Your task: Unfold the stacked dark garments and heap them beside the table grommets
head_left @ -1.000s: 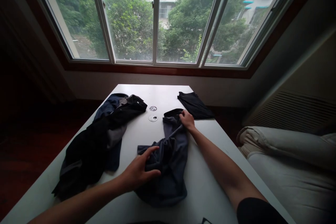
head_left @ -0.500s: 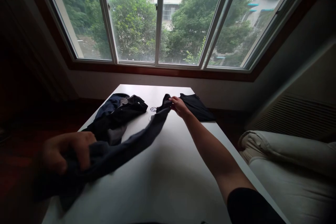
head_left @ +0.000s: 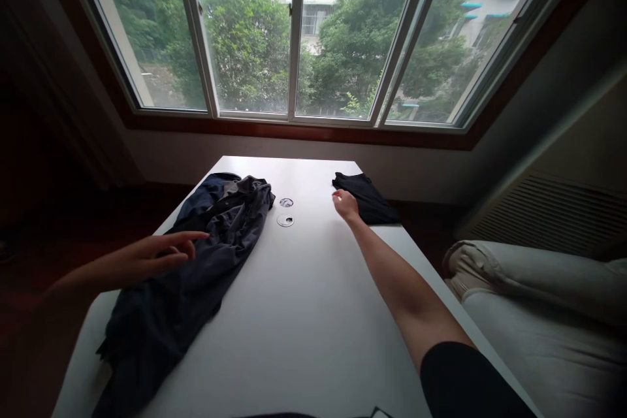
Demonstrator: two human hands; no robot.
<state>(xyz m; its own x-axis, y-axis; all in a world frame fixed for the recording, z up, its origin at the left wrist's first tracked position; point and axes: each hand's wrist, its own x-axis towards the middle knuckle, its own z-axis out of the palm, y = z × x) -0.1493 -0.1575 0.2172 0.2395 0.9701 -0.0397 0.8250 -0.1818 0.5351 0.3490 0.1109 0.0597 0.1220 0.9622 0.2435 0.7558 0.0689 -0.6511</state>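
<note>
A long, crumpled dark grey garment [head_left: 196, 287] lies along the left side of the white table [head_left: 304, 333], its near end reaching the front edge. My left hand [head_left: 169, 251] is over this garment with the index finger stretched out and the others loosely bent, holding nothing. My right hand [head_left: 345, 204] is at the left edge of a folded black garment [head_left: 369, 199] on the far right of the table. Its fingers are slightly bent and hold nothing; whether they touch the black cloth I cannot tell.
Navy clothing [head_left: 203, 196] lies beneath the grey garment at the far left. Two round inserts, one a grommet [head_left: 285, 221], are set in the tabletop. A pale sofa [head_left: 543, 300] stands to the right. Beyond the table is a wide window [head_left: 255, 46].
Both hands have let go of the grey garment, which was stretched between them and now lies on the left pile. My right hand has shifted slightly right, towards the black garment.
</note>
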